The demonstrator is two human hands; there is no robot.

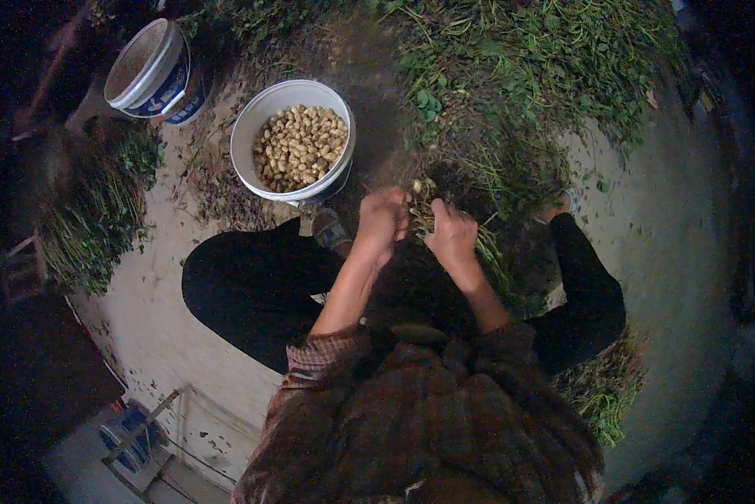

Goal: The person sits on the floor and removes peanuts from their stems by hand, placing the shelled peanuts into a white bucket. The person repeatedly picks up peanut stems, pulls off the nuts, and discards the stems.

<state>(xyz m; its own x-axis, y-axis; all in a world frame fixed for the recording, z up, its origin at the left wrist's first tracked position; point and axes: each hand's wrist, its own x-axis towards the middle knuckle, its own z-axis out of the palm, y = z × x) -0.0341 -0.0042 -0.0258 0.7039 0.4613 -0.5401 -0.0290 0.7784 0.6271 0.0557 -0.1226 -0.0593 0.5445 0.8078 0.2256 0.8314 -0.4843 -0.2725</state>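
In front of me my right hand (453,233) grips a peanut plant (491,252) near its root end, and the green stems trail down past the wrist. Pale pods and roots (423,189) stick out between my two hands. My left hand (384,217) is just left of these roots with its fingers curled. Motion blur hides whether a pod is inside it. Beyond my left hand stands a white bucket (242,148), partly filled with unshelled peanuts (302,145).
A large heap of peanut plants (528,69) spreads at the upper right. Another bucket (157,75), blue and white, stands tilted in view at the upper left. More plants (94,214) lie on the left. A framed stand (141,428) and a blue container (129,438) are at lower left.
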